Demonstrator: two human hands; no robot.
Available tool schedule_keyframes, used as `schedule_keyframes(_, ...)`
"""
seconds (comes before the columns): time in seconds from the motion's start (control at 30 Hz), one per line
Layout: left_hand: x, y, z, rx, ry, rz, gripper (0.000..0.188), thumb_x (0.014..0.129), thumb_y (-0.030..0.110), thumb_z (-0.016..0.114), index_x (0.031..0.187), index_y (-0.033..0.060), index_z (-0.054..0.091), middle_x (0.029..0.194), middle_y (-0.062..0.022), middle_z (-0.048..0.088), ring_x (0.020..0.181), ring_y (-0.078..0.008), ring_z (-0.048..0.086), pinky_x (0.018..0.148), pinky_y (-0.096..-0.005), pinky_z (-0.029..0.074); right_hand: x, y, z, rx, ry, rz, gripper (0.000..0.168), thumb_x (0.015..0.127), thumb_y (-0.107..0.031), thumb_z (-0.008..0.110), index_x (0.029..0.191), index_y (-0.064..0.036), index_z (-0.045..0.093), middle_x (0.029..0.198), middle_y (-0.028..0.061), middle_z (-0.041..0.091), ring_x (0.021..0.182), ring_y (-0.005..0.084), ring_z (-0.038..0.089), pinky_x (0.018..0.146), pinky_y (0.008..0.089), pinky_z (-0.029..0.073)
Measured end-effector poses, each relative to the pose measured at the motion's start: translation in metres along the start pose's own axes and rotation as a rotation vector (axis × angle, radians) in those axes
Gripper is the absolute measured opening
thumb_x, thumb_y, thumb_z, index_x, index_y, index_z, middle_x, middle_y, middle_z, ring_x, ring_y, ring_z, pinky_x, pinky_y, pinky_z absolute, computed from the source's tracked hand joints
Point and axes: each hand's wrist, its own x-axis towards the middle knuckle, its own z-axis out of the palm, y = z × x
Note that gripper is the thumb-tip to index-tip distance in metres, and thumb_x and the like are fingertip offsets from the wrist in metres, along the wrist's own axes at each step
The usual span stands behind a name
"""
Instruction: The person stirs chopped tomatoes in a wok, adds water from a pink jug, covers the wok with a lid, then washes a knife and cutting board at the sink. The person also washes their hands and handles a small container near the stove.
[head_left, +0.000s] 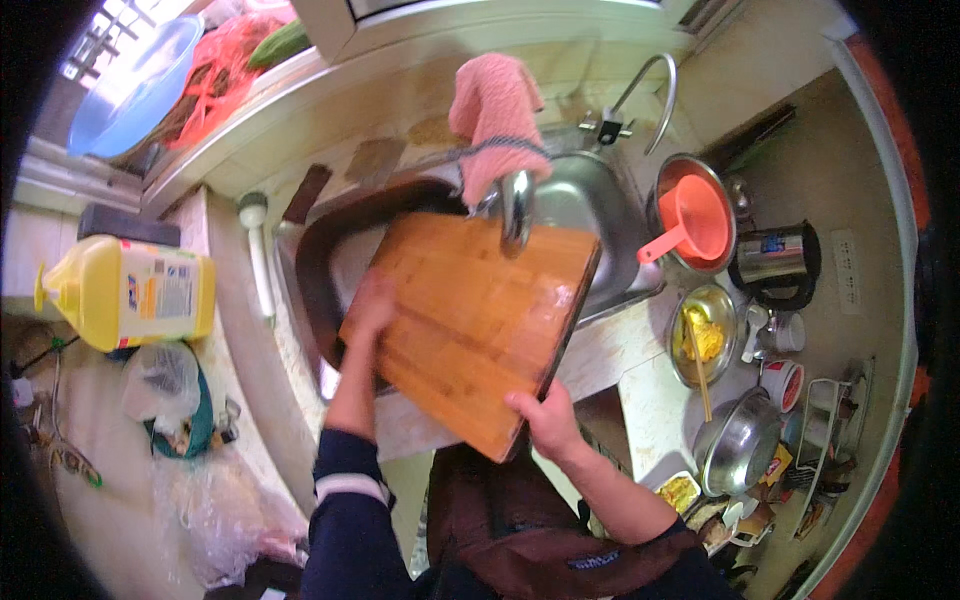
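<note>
A wet wooden cutting board (480, 322) is tilted over the double-basin steel sink (592, 225), its far part beneath the faucet spout (516, 210). With my right hand (553, 424) I grip the near right corner, thumb on the upper face. My left hand (371, 304) lies on the board's left part, blurred; whether its fingers curl under the edge cannot be seen. A pink towel (495, 105) is tied over the faucet with a dark band. The board hides much of both basins.
A dark-handled knife (307, 195) and a white-handled brush (259, 255) lie left of the sink. Farther left stands a yellow pump jug (142, 292). To the right are an orange strainer (694, 214) in a metal bowl, an electric kettle (776, 262) and an upturned steel basin (742, 442).
</note>
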Motion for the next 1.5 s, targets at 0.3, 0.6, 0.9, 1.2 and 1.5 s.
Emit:
schedule_keyframes(0.3,0.026,0.107,0.032,0.056,0.016,0.181,0.069,0.094,0.051,0.036,0.149,0.0106,0.025,0.155,-0.0114,0.023,0.144,-0.0302,0.018,0.112,-0.0581,0.012,0.005,-0.012,0.0,0.013,0.004,0.041,0.041,0.075,-0.004,0.065,0.114,0.004,0.057,0.108,0.0076,0.063,0.097,0.0171,0.059,0.087,0.0331,0.048)
schedule_keyframes(0.6,-0.113,0.231,0.042,-0.082,-0.004,0.749,0.059,0.094,0.037,0.047,0.145,0.0128,0.033,0.151,-0.0135,0.031,0.139,-0.0377,0.025,0.112,-0.0563,0.015,0.001,0.003,0.002,-0.05,0.045,0.017,0.03,0.074,-0.005,0.066,0.102,0.005,0.062,0.093,0.008,0.066,0.084,0.0167,0.062,0.077,0.0321,0.051)
schedule_keyframes(0.9,0.014,0.158,0.041,0.075,0.074,0.365,0.063,0.091,0.05,0.043,0.139,0.0101,0.042,0.143,-0.0172,0.041,0.133,-0.0342,0.036,0.112,-0.0487,0.023,-0.043,-0.03,-0.035,-0.05,0.072,0.035,0.046,0.073,-0.009,0.066,0.115,0.006,0.057,0.107,0.0097,0.064,0.097,0.0182,0.06,0.088,0.0329,0.047)
schedule_keyframes(1.2,0.04,0.142,0.029,0.224,0.079,0.176,0.072,0.09,0.055,0.041,0.148,0.0152,0.028,0.154,-0.0089,0.025,0.142,-0.0276,0.024,0.111,-0.0578,0.018,-0.022,-0.037,-0.048,-0.06,0.006,0.037,0.046,0.072,-0.009,0.066,0.114,0.007,0.058,0.108,0.0092,0.064,0.096,0.017,0.06,0.087,0.0318,0.048)
schedule_keyframes(1.5,-0.105,0.225,0.047,-0.083,0.075,0.586,0.054,0.093,0.03,0.046,0.144,0.0155,0.037,0.151,-0.0103,0.032,0.141,-0.034,0.024,0.114,-0.0539,0.015,0.014,-0.035,-0.019,-0.109,0.04,0.0,0.036,0.074,-0.005,0.063,0.108,0.006,0.06,0.099,0.008,0.066,0.089,0.0161,0.061,0.083,0.0301,0.049)
